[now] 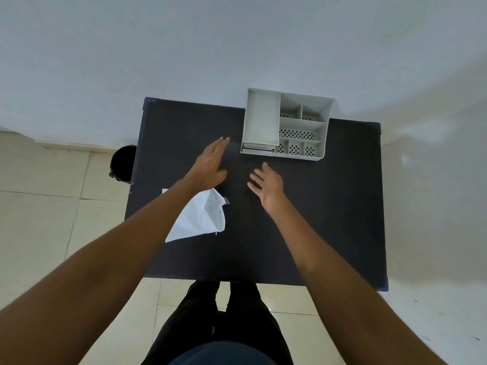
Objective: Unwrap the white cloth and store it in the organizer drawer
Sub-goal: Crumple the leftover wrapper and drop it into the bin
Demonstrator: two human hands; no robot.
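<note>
The white cloth [200,219] lies crumpled on the black table [329,219], left of centre in the frame, partly covered by the left forearm. A small dark tag [226,200] lies at its upper right edge. The left hand [210,164] is extended flat above the table, fingers straight and together, holding nothing, just above the cloth in the frame. The right hand [268,185] is spread wide, palm turned inward, also holding nothing. The grey organizer [287,125] stands at the table's far edge, upper right of centre, showing several perforated compartments. A black bin [123,163] stands on the tiled floor at the table's left side.
</note>
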